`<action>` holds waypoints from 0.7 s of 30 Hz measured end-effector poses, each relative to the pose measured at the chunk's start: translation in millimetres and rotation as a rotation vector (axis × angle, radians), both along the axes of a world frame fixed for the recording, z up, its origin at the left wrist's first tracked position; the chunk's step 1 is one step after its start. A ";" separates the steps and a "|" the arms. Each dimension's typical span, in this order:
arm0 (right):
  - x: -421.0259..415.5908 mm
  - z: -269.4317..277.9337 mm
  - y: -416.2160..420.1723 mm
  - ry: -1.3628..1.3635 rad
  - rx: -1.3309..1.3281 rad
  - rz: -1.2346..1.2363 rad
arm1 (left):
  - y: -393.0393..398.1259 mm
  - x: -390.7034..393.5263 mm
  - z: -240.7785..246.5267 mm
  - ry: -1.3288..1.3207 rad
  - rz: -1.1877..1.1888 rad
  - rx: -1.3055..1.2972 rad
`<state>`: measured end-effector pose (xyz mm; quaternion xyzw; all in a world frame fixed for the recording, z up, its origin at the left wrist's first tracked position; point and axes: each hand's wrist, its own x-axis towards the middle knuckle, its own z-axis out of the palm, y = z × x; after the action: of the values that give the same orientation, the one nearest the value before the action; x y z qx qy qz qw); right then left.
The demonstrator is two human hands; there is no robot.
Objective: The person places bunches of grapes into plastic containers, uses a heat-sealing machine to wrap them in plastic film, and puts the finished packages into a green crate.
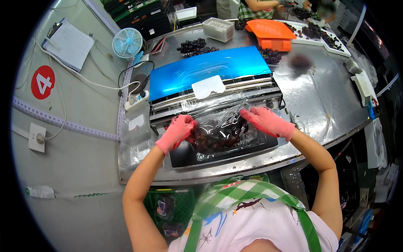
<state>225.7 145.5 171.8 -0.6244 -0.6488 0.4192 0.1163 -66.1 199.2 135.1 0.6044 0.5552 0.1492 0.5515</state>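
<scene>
A clear plastic tray of dark grapes point(220, 134) lies on the black plate point(185, 157) at the front of a film wrapping machine point(214, 94). Clear film is stretched over the tray and runs back to the machine. My left hand point(180, 132), in a pink glove, has its fingers curled on the film at the tray's left end. My right hand point(266, 121), gloved too, touches the film at the upper right with its fingers extended. Blue film point(207, 71) covers the machine's back, and a white label-shaped card point(208, 86) lies on the clear film.
Grape bunches point(193, 47), stacked clear trays point(218, 29) and an orange scale point(272, 33) stand behind the machine. A power strip point(137, 100) and a blue fan point(127, 42) are at the left. White trays point(333, 42) hold grapes near co-workers at the back. A green crate point(173, 204) sits below the table.
</scene>
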 end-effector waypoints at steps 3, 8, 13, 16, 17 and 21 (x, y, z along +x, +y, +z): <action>0.2 -5.5 0.0 -0.014 0.047 -0.008 | 3.1 -1.4 -5.0 -0.010 0.008 -0.021; 1.4 -12.9 -1.0 0.016 0.113 -0.041 | -0.9 2.2 4.1 -0.050 0.044 -0.068; -1.5 -6.7 2.7 -0.036 0.056 -0.025 | -0.6 2.1 1.9 -0.018 0.031 -0.040; -1.6 -4.0 4.6 -0.056 0.035 0.009 | 0.6 5.7 2.6 0.023 0.017 -0.023; -2.3 -3.3 4.5 -0.072 0.037 0.020 | 2.4 5.0 2.7 0.037 0.006 -0.031; -9.5 7.4 7.7 -0.134 -0.069 0.051 | 10.1 13.0 24.5 0.517 -0.294 0.320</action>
<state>216.2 153.2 179.2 -0.6377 -0.6561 0.4014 0.0404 -53.1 209.3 159.6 0.7749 0.5530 -0.0049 0.3063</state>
